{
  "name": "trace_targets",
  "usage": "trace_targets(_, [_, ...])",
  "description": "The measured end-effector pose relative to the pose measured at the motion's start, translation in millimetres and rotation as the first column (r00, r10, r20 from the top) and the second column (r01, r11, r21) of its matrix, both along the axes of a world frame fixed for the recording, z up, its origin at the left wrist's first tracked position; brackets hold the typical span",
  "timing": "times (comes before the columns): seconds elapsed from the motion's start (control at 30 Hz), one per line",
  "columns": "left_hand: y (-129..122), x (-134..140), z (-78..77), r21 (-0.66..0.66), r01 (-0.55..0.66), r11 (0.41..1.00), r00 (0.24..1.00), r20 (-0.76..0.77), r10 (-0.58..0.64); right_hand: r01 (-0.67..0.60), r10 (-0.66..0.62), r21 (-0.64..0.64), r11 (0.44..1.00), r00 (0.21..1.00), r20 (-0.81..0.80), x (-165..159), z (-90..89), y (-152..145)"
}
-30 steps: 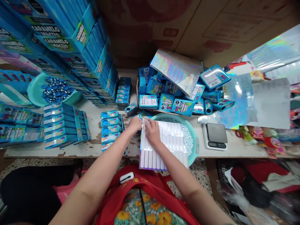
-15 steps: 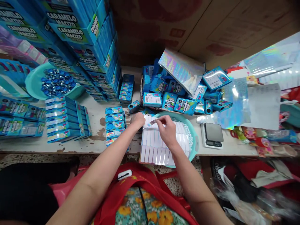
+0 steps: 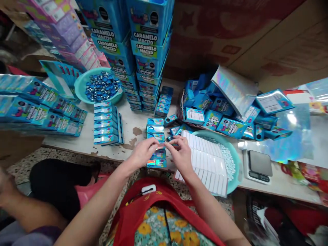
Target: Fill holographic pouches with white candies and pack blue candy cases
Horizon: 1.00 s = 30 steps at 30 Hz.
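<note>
My left hand [image 3: 144,151] and my right hand [image 3: 181,154] meet above a short row of small blue boxes [image 3: 155,129]. Between their fingertips a small thin sticker strip [image 3: 161,145] is stretched, pinched at one end by each hand. Some boxes in the row are partly hidden beneath the fingers; the nearest box bears a shiny rainbow label. Right of my right hand, a white sheet of sticker strips [image 3: 207,160] lies across a turquoise basin [image 3: 239,171] that holds small white pieces.
Tall stacks of blue "Caramelo Macizo" boxes [image 3: 147,65] stand behind. A turquoise bowl [image 3: 80,87] of blue wrapped candies and upright blue boxes [image 3: 104,124] are at left. A pile of blue boxes [image 3: 232,126] and a scale [image 3: 258,165] are at right. Another person's arm [image 3: 30,208] shows lower left.
Both hands have moved from the sticker sheet to above the row of small boxes. My left hand, earlier at the sheet's corner, now pinches the strip too. The view has swung left.
</note>
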<state>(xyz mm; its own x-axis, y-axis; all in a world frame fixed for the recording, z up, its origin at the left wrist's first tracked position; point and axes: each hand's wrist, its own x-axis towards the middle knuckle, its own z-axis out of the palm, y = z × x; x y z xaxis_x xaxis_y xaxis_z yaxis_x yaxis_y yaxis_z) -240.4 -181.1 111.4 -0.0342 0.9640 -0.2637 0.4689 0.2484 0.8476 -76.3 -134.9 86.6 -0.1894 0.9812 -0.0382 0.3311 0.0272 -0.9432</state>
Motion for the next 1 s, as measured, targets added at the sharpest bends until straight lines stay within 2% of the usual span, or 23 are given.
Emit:
trace_targets(0.13, [-2, -42, -10.8, 0.001, -0.039, 0.999, 0.999, -0.037, 0.039, 0.015, -0.019, 0.043, 0.999, 0.997, 0.075, -40, -17.3, 5])
trace_targets(0.23, [9, -55, -25.5, 0.024, -0.047, 0.999, 0.997, -0.059, 0.048, 0.013, -0.023, 0.074, 0.997, 0.99, 0.138, -54, -25.9, 12])
trace_targets(0.37, [19, -56, -54.8, 0.028, -0.064, 0.998, 0.997, -0.03, 0.065, 0.058, -0.073, 0.088, 0.994, 0.98, 0.186, -53, -38.0, 16])
trace_targets(0.47, [16, -50, -69.8, -0.006, -0.191, 0.982, 0.975, -0.115, 0.189, 0.179, -0.177, 0.002, 0.984, 0.975, 0.137, -48, -43.8, 17])
trace_targets(0.53, [10, -41, -72.4, 0.001, -0.284, 0.959, 0.946, -0.161, 0.28, 0.182, -0.179, -0.019, 0.983, 0.979, 0.1, -49, -45.6, 18])
trace_targets(0.6, [2, -30, -70.2, 0.011, -0.301, 0.953, 0.943, -0.147, 0.3, 0.128, -0.127, -0.014, 0.992, 0.988, 0.087, -53, -46.8, 18])
trace_targets(0.67, [-6, -21, -63.5, -0.051, -0.253, 0.966, 0.953, -0.187, 0.24, 0.091, -0.088, -0.028, 0.995, 0.992, 0.09, -56, -46.9, 18])
trace_targets(0.73, [-10, -16, -50.3, -0.152, -0.234, 0.96, 0.934, -0.31, 0.178, 0.074, -0.071, -0.033, 0.997, 0.995, 0.072, -52, -44.5, 18])
trace_targets(0.8, [-8, -8, -29.5, -0.097, -0.278, 0.956, 0.889, -0.404, 0.217, 0.077, -0.077, 0.011, 0.997, 0.996, 0.041, -31, -39.2, 17])
trace_targets(0.83, [-4, 0, -17.7, -0.01, -0.297, 0.955, 0.878, -0.396, 0.269, 0.097, -0.099, 0.052, 0.994, 0.995, 0.033, -13, -36.3, 17])
trace_targets(0.9, [7, 27, 2.3, 0.147, -0.301, 0.942, 0.912, -0.245, 0.33, 0.206, -0.218, 0.159, 0.965, 0.974, 0.063, 39, -32.5, 16])
trace_targets(0.97, [23, 67, 7.2, 0.153, -0.287, 0.945, 0.957, 0.0, 0.291, 0.375, -0.422, 0.258, 0.89, 0.893, 0.158, 104, -34.9, 17])
trace_targets(1.0, [31, 88, 1.8, 0.114, -0.28, 0.953, 0.957, 0.112, 0.267, 0.451, -0.516, 0.28, 0.847, 0.825, 0.231, 138, -39.2, 19])
